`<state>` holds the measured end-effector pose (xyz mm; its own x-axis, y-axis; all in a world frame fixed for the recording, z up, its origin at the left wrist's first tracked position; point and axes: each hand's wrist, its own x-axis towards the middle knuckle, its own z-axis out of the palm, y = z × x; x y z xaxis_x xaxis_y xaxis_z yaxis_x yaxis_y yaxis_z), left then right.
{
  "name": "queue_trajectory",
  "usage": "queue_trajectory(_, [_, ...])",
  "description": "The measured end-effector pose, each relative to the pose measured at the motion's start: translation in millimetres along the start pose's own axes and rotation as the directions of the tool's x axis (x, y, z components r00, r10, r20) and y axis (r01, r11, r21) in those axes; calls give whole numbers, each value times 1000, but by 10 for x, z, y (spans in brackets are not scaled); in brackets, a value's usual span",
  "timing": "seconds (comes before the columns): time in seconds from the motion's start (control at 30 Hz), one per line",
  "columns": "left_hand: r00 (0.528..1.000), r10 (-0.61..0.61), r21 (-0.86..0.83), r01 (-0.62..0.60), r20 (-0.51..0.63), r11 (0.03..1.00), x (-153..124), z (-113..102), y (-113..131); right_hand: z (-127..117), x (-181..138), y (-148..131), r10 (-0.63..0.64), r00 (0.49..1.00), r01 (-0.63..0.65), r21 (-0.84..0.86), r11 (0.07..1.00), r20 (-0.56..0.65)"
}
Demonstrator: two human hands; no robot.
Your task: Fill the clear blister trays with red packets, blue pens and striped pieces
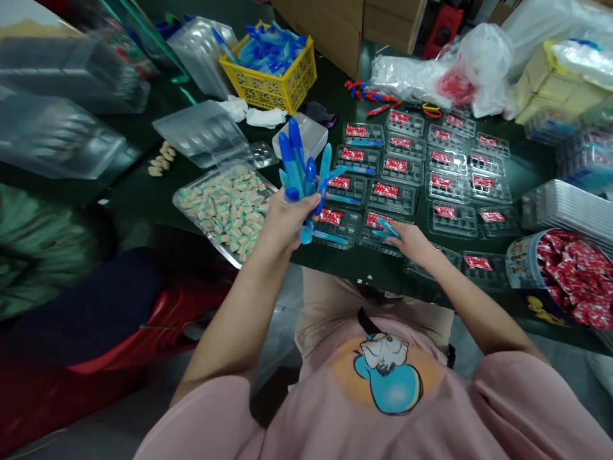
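Note:
My left hand [291, 214] is closed around a bunch of slim, pointed blue plastic sticks [294, 150], some dark blue and some pale blue; their exact kind I cannot make out. Between the fingers of my right hand [407, 241] are pale blue sticks [385, 228], low over a clear plastic tray [378, 241] at the table's near edge. That tray bears a red and white packet [374, 219]. To its left, another tray [345, 220] has a red packet and a blue stick [330, 237] lying along its near side. Several similar trays stand in rows beyond, all with red packets.
A metal tray [179, 201] of small green and beige pieces lies left of my hands. Behind it stands a yellow basket [272, 89] full of blue sticks. At right are a tub [524, 265] of red packets and stacked clear trays [565, 204]. Scissors [431, 110] lie far back.

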<state>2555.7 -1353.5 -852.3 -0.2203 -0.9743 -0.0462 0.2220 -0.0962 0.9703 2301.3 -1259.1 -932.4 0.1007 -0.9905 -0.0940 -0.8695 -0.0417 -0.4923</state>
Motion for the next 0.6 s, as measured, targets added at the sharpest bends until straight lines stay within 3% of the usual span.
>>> queue_trajectory(0.2, [999,-36,68,34,25,997,32,261,-54,408,47,-118,37,997,-49,-206,977,-61])
queue_trajectory(0.33, [998,-56,67,54,37,996,61,321,-80,484,81,-162,-48,997,33,-240,970,-56])
queue_trajectory(0.47, [997,-64,36,63,31,997,107,349,-113,438,80,-101,-132,986,113,-173,978,-100])
queue_trajectory(0.6, [997,-70,36,69,14,997,152,337,-137,183,148,164,-41,977,37,-21,999,-210])
